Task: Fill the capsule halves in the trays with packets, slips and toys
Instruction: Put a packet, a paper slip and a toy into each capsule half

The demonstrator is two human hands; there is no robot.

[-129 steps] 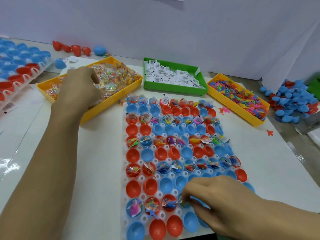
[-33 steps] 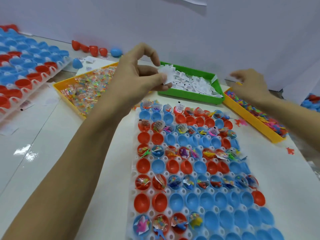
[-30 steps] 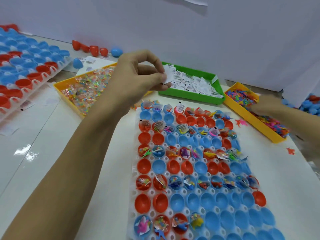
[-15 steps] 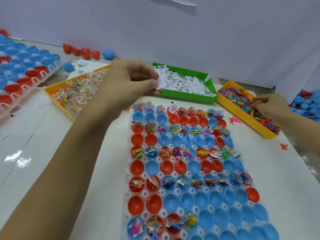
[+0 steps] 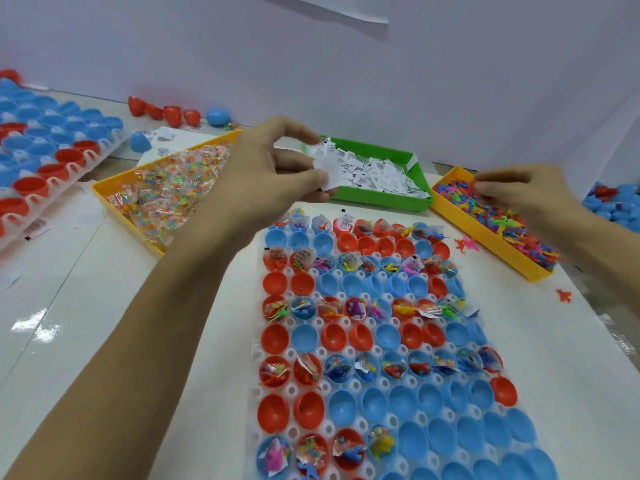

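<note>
A white tray (image 5: 255,362) of red and blue capsule halves lies in front of me; some rows hold packets and toys, others stand bare. My left hand (image 5: 273,168) hovers above the tray's far end and pinches white paper slips (image 5: 327,171) between thumb and fingers. My right hand (image 5: 523,194) is over the yellow toy bin (image 5: 485,242) at the right, with its fingertips pinched together on small plastic toys (image 5: 475,186). A green bin (image 5: 374,199) of slips sits behind the tray. A yellow bin (image 5: 114,199) of candy packets sits at the left.
Another tray of capsule halves (image 5: 48,157) lies at the far left. Loose red and blue halves (image 5: 166,114) line the wall. A heap of blue halves (image 5: 616,202) is at the right edge. Stray toys (image 5: 465,244) lie on the table by the toy bin.
My right hand has lifted slightly within the toy bin with toys pinched in its fingers. My left hand has stayed above the tray's far end with the slips.
</note>
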